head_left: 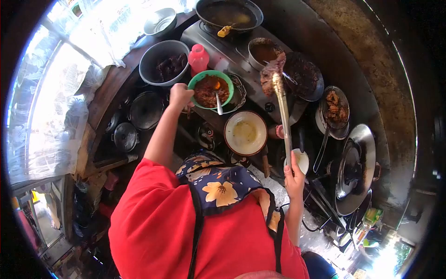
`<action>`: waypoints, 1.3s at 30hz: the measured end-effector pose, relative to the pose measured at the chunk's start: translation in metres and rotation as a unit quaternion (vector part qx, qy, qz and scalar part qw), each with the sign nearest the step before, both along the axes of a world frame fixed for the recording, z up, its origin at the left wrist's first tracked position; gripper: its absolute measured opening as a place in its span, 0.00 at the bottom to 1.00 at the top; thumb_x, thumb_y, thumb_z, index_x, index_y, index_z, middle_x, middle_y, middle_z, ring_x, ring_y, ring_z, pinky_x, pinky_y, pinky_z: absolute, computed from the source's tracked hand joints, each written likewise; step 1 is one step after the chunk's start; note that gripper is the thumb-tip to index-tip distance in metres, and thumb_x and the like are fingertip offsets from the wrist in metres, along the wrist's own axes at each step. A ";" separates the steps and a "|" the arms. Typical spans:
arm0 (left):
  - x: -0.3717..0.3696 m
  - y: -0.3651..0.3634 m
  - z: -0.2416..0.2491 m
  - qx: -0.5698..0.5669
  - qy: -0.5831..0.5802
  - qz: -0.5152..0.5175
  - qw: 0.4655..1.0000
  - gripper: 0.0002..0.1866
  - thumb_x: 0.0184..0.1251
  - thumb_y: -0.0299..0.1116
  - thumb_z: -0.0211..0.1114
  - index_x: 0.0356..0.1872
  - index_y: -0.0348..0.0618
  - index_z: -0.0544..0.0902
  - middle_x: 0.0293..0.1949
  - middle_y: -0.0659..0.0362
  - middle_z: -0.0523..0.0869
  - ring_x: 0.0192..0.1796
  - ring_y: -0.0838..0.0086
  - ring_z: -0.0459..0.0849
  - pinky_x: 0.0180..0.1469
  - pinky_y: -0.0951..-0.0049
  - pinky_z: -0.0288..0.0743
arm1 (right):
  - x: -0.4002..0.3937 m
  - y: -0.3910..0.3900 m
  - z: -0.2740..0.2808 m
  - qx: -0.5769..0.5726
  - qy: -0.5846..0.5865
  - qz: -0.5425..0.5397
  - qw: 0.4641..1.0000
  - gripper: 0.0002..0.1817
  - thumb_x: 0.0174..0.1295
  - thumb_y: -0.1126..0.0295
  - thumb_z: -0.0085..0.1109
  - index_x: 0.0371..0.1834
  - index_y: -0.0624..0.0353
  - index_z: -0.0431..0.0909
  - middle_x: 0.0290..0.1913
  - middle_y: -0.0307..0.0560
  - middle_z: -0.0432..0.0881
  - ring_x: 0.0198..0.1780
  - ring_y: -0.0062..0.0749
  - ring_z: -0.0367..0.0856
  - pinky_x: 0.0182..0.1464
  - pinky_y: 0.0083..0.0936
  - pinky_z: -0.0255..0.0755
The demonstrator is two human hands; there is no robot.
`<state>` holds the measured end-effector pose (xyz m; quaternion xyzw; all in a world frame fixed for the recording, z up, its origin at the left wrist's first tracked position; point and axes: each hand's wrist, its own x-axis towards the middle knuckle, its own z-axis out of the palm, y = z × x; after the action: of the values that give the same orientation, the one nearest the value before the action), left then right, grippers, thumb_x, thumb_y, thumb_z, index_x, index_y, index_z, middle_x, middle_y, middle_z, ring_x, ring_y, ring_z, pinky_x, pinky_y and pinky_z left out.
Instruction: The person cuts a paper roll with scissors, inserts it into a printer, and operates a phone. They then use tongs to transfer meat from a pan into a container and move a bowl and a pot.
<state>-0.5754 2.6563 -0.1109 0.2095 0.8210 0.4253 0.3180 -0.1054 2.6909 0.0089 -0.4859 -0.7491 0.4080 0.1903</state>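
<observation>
My left hand (180,97) is closed at the left rim of a green bowl (191,86) of red sauce, in which a spoon (219,104) rests. My right hand (294,178) grips long metal tongs (284,111), which point away from me. A piece of dark meat (271,76) hangs in the tips of the tongs, beside a pot of brown sauce (262,52). Between my arms sits a white enamel bowl (232,133) with a little yellowish liquid. A small white dish (303,162) is just behind my right hand's fingers.
A grey basin (150,62) of dark meat and a pink bottle (198,59) stand beyond the green bowl. Farther back is a large pan (228,15) of liquid on the stove. To the right are a dark pan (318,91), a strainer of fried pieces (336,108) and a wok (365,153).
</observation>
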 end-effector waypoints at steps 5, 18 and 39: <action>-0.029 -0.071 0.026 0.050 -0.028 0.090 0.994 0.08 0.50 0.23 0.59 0.27 0.25 0.82 0.20 0.53 0.82 0.18 0.68 0.83 0.19 0.70 0.79 | -0.024 -0.001 -0.001 -0.050 -0.032 0.037 0.998 0.25 0.67 0.64 0.54 0.67 0.55 0.67 0.47 0.52 0.81 0.45 0.30 0.78 0.52 0.25 0.68; -0.177 -0.193 0.006 0.072 0.040 0.393 0.916 0.09 0.49 0.23 0.59 0.22 0.22 0.79 0.20 0.50 0.81 0.18 0.64 0.84 0.18 0.69 0.78 | -0.094 0.026 -0.019 0.038 -0.275 0.165 0.947 0.26 0.59 0.61 0.57 0.64 0.36 0.70 0.30 0.58 0.76 0.38 0.53 0.79 0.43 0.41 0.71; -0.302 -0.179 -0.117 0.387 -0.194 0.350 0.830 0.15 0.59 0.25 0.62 0.43 0.23 0.74 0.42 0.43 0.79 0.37 0.60 0.82 0.33 0.70 0.83 | 0.003 -0.017 -0.007 0.173 0.012 -0.145 0.974 0.23 0.65 0.71 0.53 0.64 0.63 0.69 0.54 0.54 0.80 0.52 0.33 0.80 0.51 0.25 0.71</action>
<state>-0.8777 2.4772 -0.2278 -0.0729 0.5286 0.8233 0.1935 -0.1029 2.6736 0.0022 -0.5440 -0.7279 0.2461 0.3371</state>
